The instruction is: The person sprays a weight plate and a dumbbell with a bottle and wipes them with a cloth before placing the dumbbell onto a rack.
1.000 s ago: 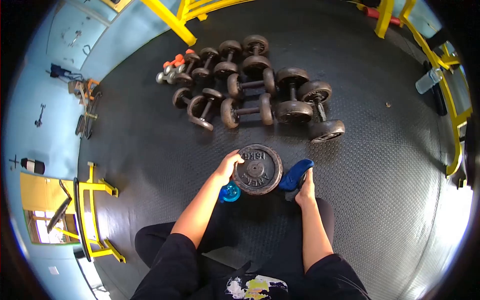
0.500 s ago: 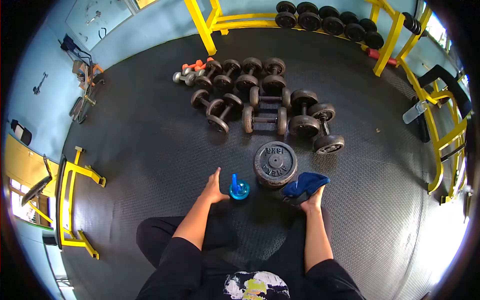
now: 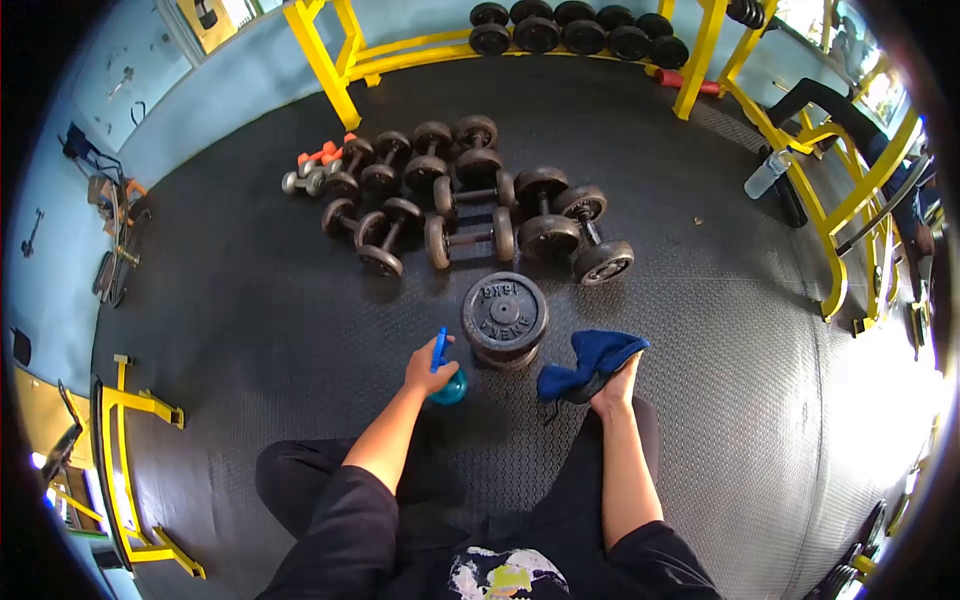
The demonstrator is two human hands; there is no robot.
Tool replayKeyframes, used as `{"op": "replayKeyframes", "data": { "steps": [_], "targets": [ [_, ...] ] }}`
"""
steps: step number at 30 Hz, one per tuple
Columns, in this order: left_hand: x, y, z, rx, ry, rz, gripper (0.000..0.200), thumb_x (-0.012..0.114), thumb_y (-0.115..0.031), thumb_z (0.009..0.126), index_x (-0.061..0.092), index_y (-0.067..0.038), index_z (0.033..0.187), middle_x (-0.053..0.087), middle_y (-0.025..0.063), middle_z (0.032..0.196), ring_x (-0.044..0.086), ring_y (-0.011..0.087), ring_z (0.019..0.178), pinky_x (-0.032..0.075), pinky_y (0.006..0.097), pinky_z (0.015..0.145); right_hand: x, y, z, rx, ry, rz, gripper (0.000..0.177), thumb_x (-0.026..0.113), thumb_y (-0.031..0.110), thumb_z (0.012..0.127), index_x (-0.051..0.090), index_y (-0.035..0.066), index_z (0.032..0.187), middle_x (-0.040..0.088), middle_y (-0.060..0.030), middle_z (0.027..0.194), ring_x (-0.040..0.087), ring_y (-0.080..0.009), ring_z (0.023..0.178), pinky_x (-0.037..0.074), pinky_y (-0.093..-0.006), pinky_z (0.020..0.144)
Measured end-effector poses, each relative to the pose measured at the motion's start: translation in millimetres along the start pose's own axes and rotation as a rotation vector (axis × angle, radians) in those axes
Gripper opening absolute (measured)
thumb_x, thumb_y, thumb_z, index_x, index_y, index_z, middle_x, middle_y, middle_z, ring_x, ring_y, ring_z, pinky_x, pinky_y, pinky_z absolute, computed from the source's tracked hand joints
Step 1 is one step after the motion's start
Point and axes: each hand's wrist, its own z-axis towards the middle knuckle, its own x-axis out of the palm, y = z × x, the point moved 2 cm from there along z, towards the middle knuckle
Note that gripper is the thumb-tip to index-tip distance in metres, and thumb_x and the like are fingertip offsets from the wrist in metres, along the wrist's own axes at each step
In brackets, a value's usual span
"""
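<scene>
My left hand (image 3: 426,371) is closed around the neck of a spray bottle (image 3: 450,389), which has a teal body and a blue top. The bottle is just left of a stack of dark weight plates (image 3: 504,312); the top plate is marked 16KG. In my right hand (image 3: 616,389) is a dark blue cloth (image 3: 600,358), bunched over the fingers and hanging toward the left. The cloth is to the right of the stack and apart from it. Its folds hide part of the right fingers.
Several worn dumbbells (image 3: 466,240) lie beyond the plates, with small orange dumbbells (image 3: 326,152) at the left. A yellow rack (image 3: 420,57) stands at the back. A clear bottle (image 3: 767,174) is by the yellow machine (image 3: 835,225) on the right. A yellow bench frame (image 3: 118,470) stands left.
My left hand has gone from open beside the spray bottle to closed around its neck. My right hand still holds the cloth. The view has turned right, so the surroundings sit further left.
</scene>
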Motion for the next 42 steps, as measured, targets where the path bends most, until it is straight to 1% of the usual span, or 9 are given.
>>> {"op": "replayKeyframes", "data": {
  "steps": [4, 8, 20, 24, 30, 32, 34, 36, 42],
  "targets": [
    [-32.7, -29.1, 21.3, 0.102, 0.111, -0.021, 0.048, 0.07, -0.027, 0.07, 0.066, -0.017, 0.116, 0.07, 0.0141, 0.089, 0.069, 0.0324, 0.083, 0.053, 0.0383, 0.078, 11.5, 4.3, 0.4, 0.024, -0.147, 0.002, 0.075, 0.028, 0.072, 0.096, 0.056, 0.011, 0.129, 0.063, -0.01, 0.124, 0.061, -0.0297, 0.111, 0.052, -0.0461, 0.093],
    [-93.4, -125.0, 20.2, 0.164, 0.62, 0.44, 0.045, 0.07, -0.027, 0.066, 0.068, -0.013, 0.108, 0.071, 0.0112, 0.091, 0.068, 0.0273, 0.086, 0.052, 0.0396, 0.078, 0.5, -12.3, 18.7, 0.043, -0.075, 0.014, 0.08, 0.025, 0.074, 0.095, 0.058, 0.008, 0.126, 0.065, -0.0137, 0.12, 0.063, -0.0325, 0.106, 0.053, -0.0494, 0.09],
    [-77.4, -140.9, 8.2, 0.005, 0.634, 0.648, 0.03, 0.066, -0.029, 0.072, 0.068, -0.01, 0.095, 0.071, 0.0142, 0.092, 0.068, 0.033, 0.09, 0.051, 0.0427, 0.078, -24.0, 15.5, -1.8, -0.034, -0.003, -0.004, 0.072, 0.024, 0.068, 0.098, 0.059, 0.01, 0.123, 0.066, -0.0116, 0.117, 0.062, -0.0306, 0.108, 0.052, -0.0469, 0.093],
    [-76.7, -124.5, 3.2, 0.146, 0.541, 0.305, 0.023, 0.066, -0.026, 0.072, 0.066, -0.011, 0.089, 0.07, 0.0117, 0.084, 0.067, 0.0328, 0.083, 0.05, 0.0433, 0.074, -21.0, 19.9, -10.7, -0.008, 0.118, -0.007, 0.07, 0.024, 0.067, 0.099, 0.059, 0.01, 0.122, 0.066, -0.0112, 0.117, 0.063, -0.0305, 0.105, 0.054, -0.0456, 0.088],
    [-69.8, -138.2, -13.1, -0.016, 0.629, 0.554, 0.042, 0.067, -0.026, 0.074, 0.064, -0.008, 0.112, 0.069, 0.0138, 0.099, 0.067, 0.0321, 0.094, 0.052, 0.0394, 0.086, 5.3, 33.9, -29.9, -0.047, 0.058, 0.209, 0.076, 0.026, 0.071, 0.095, 0.056, 0.01, 0.129, 0.064, -0.0123, 0.124, 0.061, -0.0344, 0.112, 0.048, -0.0515, 0.099],
    [-65.6, -106.5, -12.6, 0.377, 0.411, 0.371, 0.05, 0.069, -0.028, 0.076, 0.06, -0.009, 0.121, 0.069, 0.0146, 0.104, 0.067, 0.0363, 0.095, 0.053, 0.0406, 0.086, 7.1, 37.3, -30.3, -0.064, 0.087, 0.251, 0.076, 0.027, 0.071, 0.094, 0.058, 0.01, 0.129, 0.063, -0.013, 0.126, 0.059, -0.0349, 0.115, 0.046, -0.0526, 0.101],
    [-63.7, -85.6, -11.4, 0.469, 0.419, 0.42, 0.068, 0.072, -0.034, 0.079, 0.048, -0.007, 0.137, 0.068, 0.017, 0.112, 0.067, 0.0395, 0.1, 0.053, 0.0427, 0.09, 7.6, 40.7, -32.0, -0.079, 0.116, 0.293, 0.077, 0.029, 0.071, 0.093, 0.059, 0.01, 0.128, 0.063, -0.0138, 0.127, 0.058, -0.0354, 0.118, 0.043, -0.0537, 0.103],
    [-63.7, -77.0, -14.0, 0.122, 0.574, 0.472, 0.084, 0.075, -0.039, 0.081, 0.035, -0.004, 0.146, 0.067, 0.0195, 0.117, 0.066, 0.0397, 0.106, 0.052, 0.0446, 0.093, 16.2, 45.5, -36.6, -0.091, 0.269, 0.299, 0.072, 0.032, 0.066, 0.093, 0.064, 0.009, 0.123, 0.063, -0.0154, 0.128, 0.055, -0.0371, 0.122, 0.042, -0.0552, 0.104],
    [-70.9, -88.0, -22.3, 0.206, 0.624, 0.475, 0.113, 0.079, -0.031, 0.079, -0.001, -0.015, 0.158, 0.071, 0.0134, 0.105, 0.068, 0.0373, 0.097, 0.052, 0.0462, 0.088, 36.1, 54.3, -50.2, -0.044, 0.263, 0.349, 0.083, 0.045, 0.072, 0.075, 0.064, 0.008, 0.126, 0.061, -0.0163, 0.132, 0.052, -0.0415, 0.124, 0.034, -0.0593, 0.107]
  ]
}}
